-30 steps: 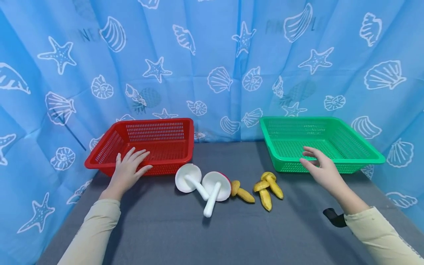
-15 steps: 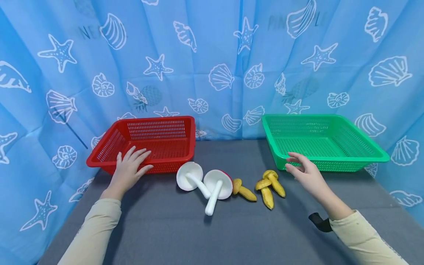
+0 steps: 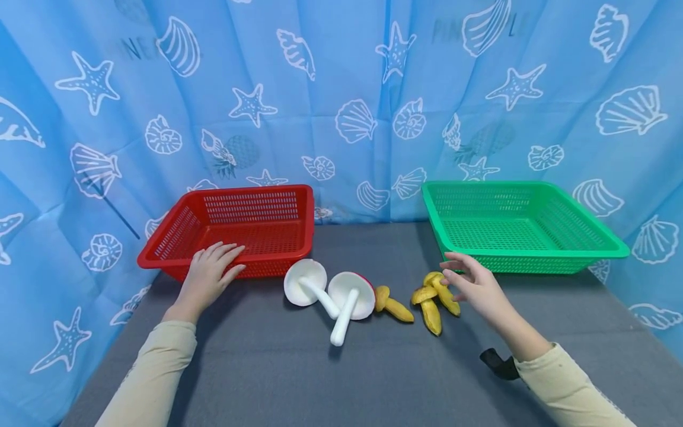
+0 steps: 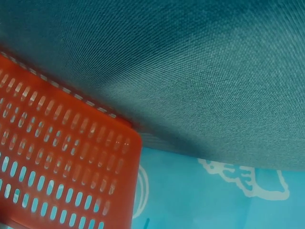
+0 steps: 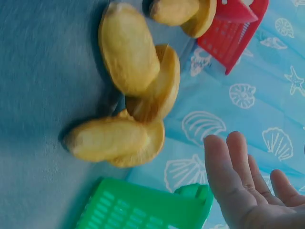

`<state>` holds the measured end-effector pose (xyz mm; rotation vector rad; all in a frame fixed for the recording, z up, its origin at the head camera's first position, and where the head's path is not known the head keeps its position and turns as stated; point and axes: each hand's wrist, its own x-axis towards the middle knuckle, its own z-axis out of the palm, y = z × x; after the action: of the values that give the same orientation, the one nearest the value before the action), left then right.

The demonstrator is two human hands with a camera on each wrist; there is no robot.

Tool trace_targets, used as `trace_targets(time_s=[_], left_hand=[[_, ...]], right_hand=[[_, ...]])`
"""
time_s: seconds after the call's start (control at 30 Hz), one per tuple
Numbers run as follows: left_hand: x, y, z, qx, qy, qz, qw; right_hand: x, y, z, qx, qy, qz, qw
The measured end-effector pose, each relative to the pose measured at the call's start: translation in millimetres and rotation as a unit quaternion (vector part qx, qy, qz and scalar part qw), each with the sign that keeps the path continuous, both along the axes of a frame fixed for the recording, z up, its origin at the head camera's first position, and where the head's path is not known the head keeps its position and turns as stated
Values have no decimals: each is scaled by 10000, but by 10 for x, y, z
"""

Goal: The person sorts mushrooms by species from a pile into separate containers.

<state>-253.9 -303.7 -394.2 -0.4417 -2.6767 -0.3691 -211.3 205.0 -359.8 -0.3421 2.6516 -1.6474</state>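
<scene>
My right hand (image 3: 472, 289) hovers beside two yellow mushrooms, its fingertips overlapping the rear yellow mushroom (image 3: 445, 296) in the head view. The front yellow mushroom (image 3: 428, 311) lies against that one. In the right wrist view the fingers (image 5: 219, 162) are spread apart and hold nothing. A third yellow mushroom (image 3: 397, 308) lies further left, by the red-capped white mushroom (image 3: 350, 299). Another white mushroom (image 3: 306, 284) lies left of that, its underside turned up. My left hand (image 3: 205, 281) is at the front rim of the red basket (image 3: 267, 261), fingers loosely extended and holding nothing.
At the back right stands a green basket (image 3: 533, 259) with perforated walls. Both baskets sit in front of a blue curtain (image 3: 331, 77) with shell and starfish prints. Grey cloth (image 3: 384, 379) covers the table. A black strap (image 3: 498, 363) hangs by the right sleeve.
My right hand has moved left and slightly down, from in front of the green basket to the yellow mushrooms. The left hand has stayed by the red basket, its fingers slightly lower.
</scene>
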Motion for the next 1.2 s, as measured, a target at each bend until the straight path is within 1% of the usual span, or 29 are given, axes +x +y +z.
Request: trace_targets(time_s=[0.1, 0.3, 0.47, 0.57, 0.7, 0.87, 1.0, 1.2], left_hand=[[-9, 0, -14, -74, 51, 40, 10000], [-29, 5, -59, -166, 296, 113, 9994], [-55, 2, -104, -45, 568, 3, 9984], [-66, -2, -118, 26, 675, -62, 9977], [-58, -5, -127, 73, 658, -66, 9978], [-49, -9, -130, 108, 550, 17, 9984], [-49, -8, -132, 101, 519, 63, 9986], [-71, 11, -136, 81, 575, 32, 9983]], right_hand=[[19, -41, -25, -176, -129, 65, 9997], [59, -143, -81, -534, -375, 203, 9977], [84, -228, -104, -913, -547, 430, 9934], [89, -279, -121, -1080, -686, 557, 9902], [95, -356, -152, -1226, -939, 614, 9861], [97, -464, -179, -1402, -1272, 636, 9799], [100, -543, -186, -1676, -1553, 717, 9709], [95, -631, -204, -2234, -2132, 897, 9469]])
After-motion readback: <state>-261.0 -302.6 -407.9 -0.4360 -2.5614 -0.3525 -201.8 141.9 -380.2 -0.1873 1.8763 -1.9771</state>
